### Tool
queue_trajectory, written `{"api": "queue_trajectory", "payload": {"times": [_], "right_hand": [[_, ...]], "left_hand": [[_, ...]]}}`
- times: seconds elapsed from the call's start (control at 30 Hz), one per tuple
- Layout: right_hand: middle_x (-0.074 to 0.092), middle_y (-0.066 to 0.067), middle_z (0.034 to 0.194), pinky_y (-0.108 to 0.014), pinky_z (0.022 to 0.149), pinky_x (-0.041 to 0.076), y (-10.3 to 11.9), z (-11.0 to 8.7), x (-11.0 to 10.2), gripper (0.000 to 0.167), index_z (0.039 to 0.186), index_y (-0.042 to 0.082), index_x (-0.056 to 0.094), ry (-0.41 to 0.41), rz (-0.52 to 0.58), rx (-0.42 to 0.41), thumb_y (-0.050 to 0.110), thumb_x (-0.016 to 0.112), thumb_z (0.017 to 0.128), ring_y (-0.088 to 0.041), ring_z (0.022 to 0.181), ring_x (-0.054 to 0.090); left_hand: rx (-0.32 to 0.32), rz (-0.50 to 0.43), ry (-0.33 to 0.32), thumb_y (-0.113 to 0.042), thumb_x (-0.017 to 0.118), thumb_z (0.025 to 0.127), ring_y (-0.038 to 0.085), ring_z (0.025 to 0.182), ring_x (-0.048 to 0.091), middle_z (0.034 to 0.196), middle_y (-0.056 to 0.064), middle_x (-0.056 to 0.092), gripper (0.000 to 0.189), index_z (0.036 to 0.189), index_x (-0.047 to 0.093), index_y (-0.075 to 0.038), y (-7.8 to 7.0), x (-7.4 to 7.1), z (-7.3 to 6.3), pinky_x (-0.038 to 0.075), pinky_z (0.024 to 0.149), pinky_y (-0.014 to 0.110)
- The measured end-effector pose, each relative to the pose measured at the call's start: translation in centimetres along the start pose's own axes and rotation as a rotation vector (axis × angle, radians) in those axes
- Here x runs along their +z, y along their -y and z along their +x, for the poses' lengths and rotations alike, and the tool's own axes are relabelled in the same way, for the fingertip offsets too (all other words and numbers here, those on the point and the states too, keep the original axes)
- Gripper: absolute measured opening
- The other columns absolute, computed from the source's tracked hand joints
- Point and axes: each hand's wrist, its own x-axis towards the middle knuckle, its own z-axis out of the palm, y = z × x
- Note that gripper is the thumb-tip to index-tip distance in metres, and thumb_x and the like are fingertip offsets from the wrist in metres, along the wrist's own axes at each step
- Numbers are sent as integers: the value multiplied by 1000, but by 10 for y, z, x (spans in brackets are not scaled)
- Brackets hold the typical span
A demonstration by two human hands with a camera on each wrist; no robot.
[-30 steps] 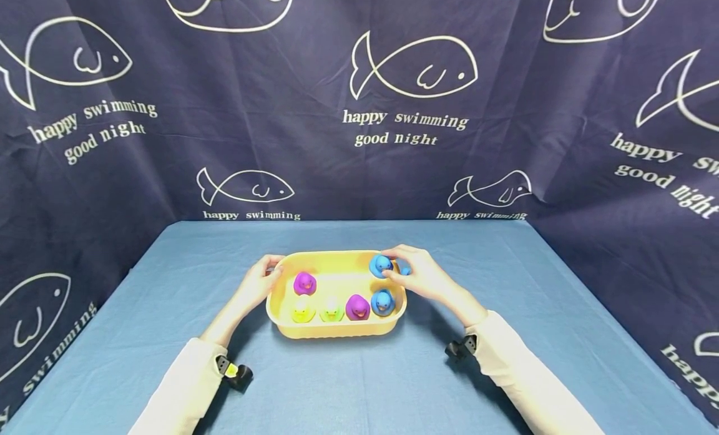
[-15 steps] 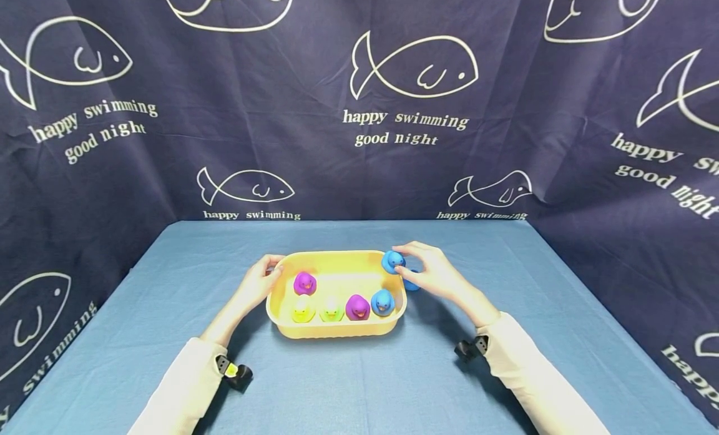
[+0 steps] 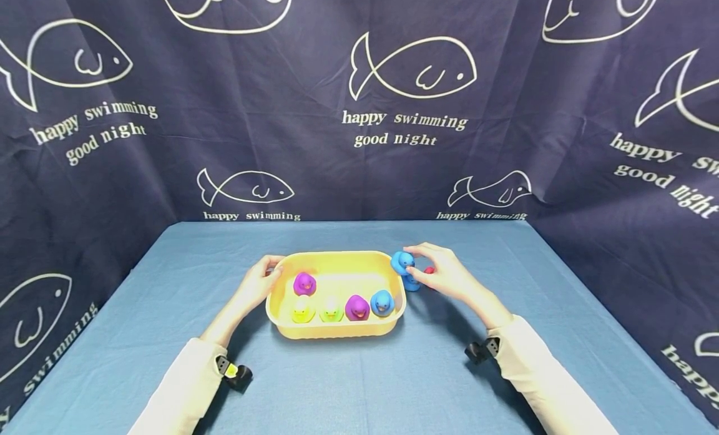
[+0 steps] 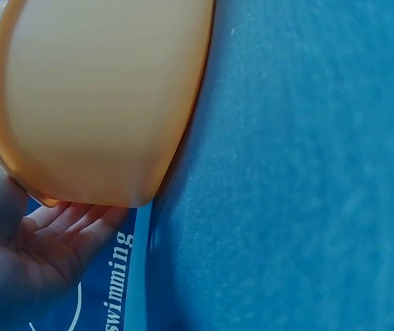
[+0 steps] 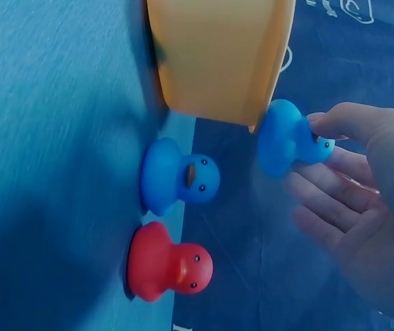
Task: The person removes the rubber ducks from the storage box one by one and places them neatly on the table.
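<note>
Yellow tub (image 3: 339, 276) in head view, with raised blue duck (image 3: 401, 260) by right end. Left wrist: gripping left end with left hand (image 4: 41, 258). Right wrist: pinching duck with right hand (image 5: 372, 227), higher than second blue duck (image 5: 161, 176).

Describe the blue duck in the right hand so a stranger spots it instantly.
Find the yellow tub on the blue table and go to its right end, where the right hand is. That hand grips the held blue duck. Unlike the blue duck inside the tub and the blue duck standing on the table, this one is up in the air.
</note>
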Motion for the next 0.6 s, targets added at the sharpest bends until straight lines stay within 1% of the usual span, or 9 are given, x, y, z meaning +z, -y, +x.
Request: {"api": "queue_trajectory", "payload": {"times": [0.1,0.23,0.47,0.6], "right_hand": [[66,-9,110,-44,89,49,-3,-3,-2,40,117,4,64,-9,-11,-1,14,74,79,-24,97,64],[66,-10,110,-45,89,50,-8,-6,-5,40,116,3,64,-13,-22,5,12,74,79,-25,97,64],[67,-12,108,-46,92,47,-15,-12,-8,39,114,2,65,-24,-33,11,10,74,77,-28,103,61],[67,-14,108,-47,91,47,-19,-16,-8,39,113,0,65,-20,-42,14,10,74,76,-30,102,62]], "left_hand": [[-2,-2,5,-11,52,95,32,97,62,114,24,61,28,118,55,2,0,0,-1,49,81,34],[1,-3,7,-11,52,95,33,98,62,115,24,60,28,119,55,3,0,-1,-1,49,82,36],[8,-4,1,-11,52,95,33,99,61,115,23,61,28,118,56,2,-1,-1,-1,49,84,37],[8,6,3,-12,51,95,33,99,61,115,23,61,28,119,55,2,-1,-1,-1,48,85,38]]}}
